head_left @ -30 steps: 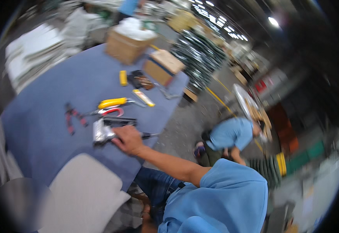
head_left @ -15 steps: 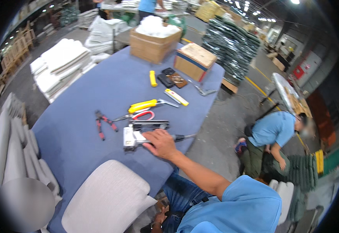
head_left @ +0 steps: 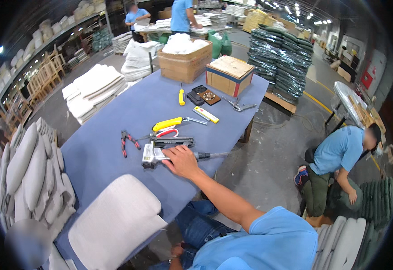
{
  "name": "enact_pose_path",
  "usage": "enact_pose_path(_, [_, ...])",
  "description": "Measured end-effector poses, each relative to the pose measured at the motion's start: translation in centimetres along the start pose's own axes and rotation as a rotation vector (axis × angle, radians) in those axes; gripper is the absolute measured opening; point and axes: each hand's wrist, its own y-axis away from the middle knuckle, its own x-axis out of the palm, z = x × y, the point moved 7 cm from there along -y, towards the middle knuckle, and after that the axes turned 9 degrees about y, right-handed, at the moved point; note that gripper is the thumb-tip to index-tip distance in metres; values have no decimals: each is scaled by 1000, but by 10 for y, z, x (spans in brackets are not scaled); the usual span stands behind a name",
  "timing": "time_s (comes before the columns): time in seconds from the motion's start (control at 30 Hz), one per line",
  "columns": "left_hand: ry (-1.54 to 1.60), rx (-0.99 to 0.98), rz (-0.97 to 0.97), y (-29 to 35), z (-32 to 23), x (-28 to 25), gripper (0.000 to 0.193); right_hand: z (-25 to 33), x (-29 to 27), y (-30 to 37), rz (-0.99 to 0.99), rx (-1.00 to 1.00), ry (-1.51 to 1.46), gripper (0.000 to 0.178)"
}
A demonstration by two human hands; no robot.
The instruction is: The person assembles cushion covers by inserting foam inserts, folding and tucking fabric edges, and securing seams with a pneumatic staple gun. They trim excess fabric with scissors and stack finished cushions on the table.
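Observation:
My right hand (head_left: 181,161) wraps over the handle of a silver-and-black pneumatic staple gun (head_left: 150,155), which lies on its side on the blue-covered table (head_left: 102,135). A hose leads from its handle past the table edge. My left hand (head_left: 177,250) is low beside my thigh, its fingers too hidden to read. Near the staple gun are red-handled pliers (head_left: 128,143), red-handled scissors (head_left: 168,132) and a yellow-handled tool with a bent metal end (head_left: 167,123). A pale grey upholstered panel (head_left: 115,220) covers the table's near part.
Farther along lie a yellow-and-white utility knife (head_left: 206,114), a yellow-handled screwdriver (head_left: 182,96) and an air blow gun (head_left: 238,105). Two cardboard boxes (head_left: 183,65) (head_left: 229,81) stand at the far end. Grey cushions (head_left: 32,166) pile at left; a co-worker (head_left: 340,153) crouches at right.
The view has shifted, bringing more of the far room and the left cushion pile into sight. My right hand remains on the staple gun, which still lies on the table.

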Motion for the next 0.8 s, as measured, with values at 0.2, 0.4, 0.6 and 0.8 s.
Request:
enact_pose_path(0.2, [477, -96, -632, 33, 3, -34, 42, -5, 4, 5, -26, 19, -27, 34])
enact_pose_path(0.4, [702, -158, -608, 91, -34, -73, 37, 3, 10, 5, -3, -36, 3, 38])
enact_pose_path(0.6, [758, -174, -1059, 143, -48, -129, 28, -30, 6, 10, 13, 45, -12, 37])
enact_pose_path(0.8, [-164, -40, -1177, 263, -28, -147, 34, 3, 10, 5, 41, 31, 27, 41])
